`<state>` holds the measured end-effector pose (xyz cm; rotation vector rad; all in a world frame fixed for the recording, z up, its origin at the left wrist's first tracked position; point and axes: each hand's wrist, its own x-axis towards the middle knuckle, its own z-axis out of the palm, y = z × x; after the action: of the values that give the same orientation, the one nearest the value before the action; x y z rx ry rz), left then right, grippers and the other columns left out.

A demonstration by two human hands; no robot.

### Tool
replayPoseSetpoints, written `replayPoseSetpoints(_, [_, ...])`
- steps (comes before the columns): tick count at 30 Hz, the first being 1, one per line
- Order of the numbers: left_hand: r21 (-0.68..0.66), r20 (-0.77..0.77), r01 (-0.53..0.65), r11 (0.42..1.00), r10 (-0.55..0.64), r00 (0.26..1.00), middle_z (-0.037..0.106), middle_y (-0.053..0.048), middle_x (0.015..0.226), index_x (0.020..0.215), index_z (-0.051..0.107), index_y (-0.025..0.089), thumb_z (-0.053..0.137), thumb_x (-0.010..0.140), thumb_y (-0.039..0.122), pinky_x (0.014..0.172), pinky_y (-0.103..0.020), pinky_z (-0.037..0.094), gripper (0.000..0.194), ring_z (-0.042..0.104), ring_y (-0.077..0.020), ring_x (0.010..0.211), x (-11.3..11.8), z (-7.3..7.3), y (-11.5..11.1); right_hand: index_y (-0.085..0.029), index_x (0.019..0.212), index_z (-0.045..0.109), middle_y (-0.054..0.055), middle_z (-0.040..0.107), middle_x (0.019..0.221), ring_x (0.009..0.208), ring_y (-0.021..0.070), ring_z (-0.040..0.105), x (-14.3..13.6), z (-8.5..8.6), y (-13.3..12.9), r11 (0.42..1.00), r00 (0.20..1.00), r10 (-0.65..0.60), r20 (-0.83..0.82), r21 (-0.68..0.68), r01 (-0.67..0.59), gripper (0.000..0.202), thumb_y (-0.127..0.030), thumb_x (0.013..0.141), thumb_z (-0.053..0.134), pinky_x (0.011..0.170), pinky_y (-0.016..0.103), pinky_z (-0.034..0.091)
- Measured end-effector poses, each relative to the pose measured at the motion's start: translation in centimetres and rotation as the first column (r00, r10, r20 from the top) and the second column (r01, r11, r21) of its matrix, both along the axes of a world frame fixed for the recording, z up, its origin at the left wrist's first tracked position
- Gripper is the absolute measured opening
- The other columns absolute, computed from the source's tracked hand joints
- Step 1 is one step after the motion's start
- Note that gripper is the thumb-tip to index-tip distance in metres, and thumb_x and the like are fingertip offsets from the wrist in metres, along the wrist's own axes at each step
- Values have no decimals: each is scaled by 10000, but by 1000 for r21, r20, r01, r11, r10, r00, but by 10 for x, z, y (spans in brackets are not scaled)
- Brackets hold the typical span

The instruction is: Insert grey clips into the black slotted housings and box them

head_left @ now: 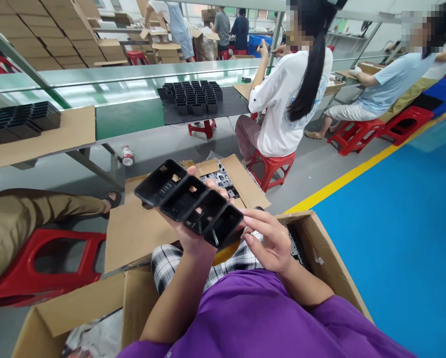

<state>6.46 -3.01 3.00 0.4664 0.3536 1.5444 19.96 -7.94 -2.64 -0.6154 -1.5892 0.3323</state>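
A row of several black plastic cases (178,201), open side up and set side by side, lies across my left hand (195,243). The palm is beneath the row, and the fingertips curl up along its far side. My right hand (270,241) is at the row's right end with fingers apart; its fingertips touch or nearly touch the rim of the end case (223,226). Under the hands, a carton with spread flaps (141,238) contains small black and metallic parts (223,181).
Black cases stand grouped on a dark board (230,102) and on cardboard (77,129) at the left. An open carton (331,248) is at my right, another (77,303) at lower left. A red stool (69,268) and seated co-workers (293,94) are nearby.
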Motion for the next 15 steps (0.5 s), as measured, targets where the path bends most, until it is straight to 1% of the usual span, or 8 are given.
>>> replayPoseSetpoints(1, [-5,-2,-2,1000,2,1000,652,-31,920,1333,555,350,475,938,593,744,-367,546,470,623,-188,786,0,1,0,-240,1414,553,114,646,1346,1143,221,668,0,1,0,1000,1000,-15,14,11,15,584,-38,868,595,828,323,658])
replayPoseSetpoints(3, [-18,-9,-3,1000,3,1000,648,-21,897,1329,556,351,458,939,608,699,-351,543,478,604,-172,721,1,2,0,-252,1411,558,109,637,1356,1096,206,689,-1,4,0,1000,999,-21,28,21,20,583,-32,872,587,868,332,647])
replayPoseSetpoints(7, [-43,-8,18,999,-18,1000,648,-13,888,1331,553,359,440,946,604,652,-329,530,471,594,-164,686,1,3,1,-275,1399,568,117,588,1394,910,156,721,-5,4,1,1000,1000,6,20,28,-6,570,-25,887,559,778,295,655])
replayPoseSetpoints(11, [-113,39,99,989,-95,995,638,-2,855,1342,548,350,377,982,560,651,-310,524,451,601,-157,686,1,2,1,-275,1416,550,125,579,1369,911,166,714,-7,2,0,1000,1000,8,9,14,-8,578,-41,888,573,739,295,655])
replayPoseSetpoints(15, [-163,102,211,964,-196,975,649,-18,895,1323,572,321,298,1000,563,648,-293,525,487,617,-154,714,1,-4,2,-262,1420,547,128,555,1352,876,154,692,-9,4,0,1000,1000,11,15,15,-11,580,-31,888,560,710,290,647])
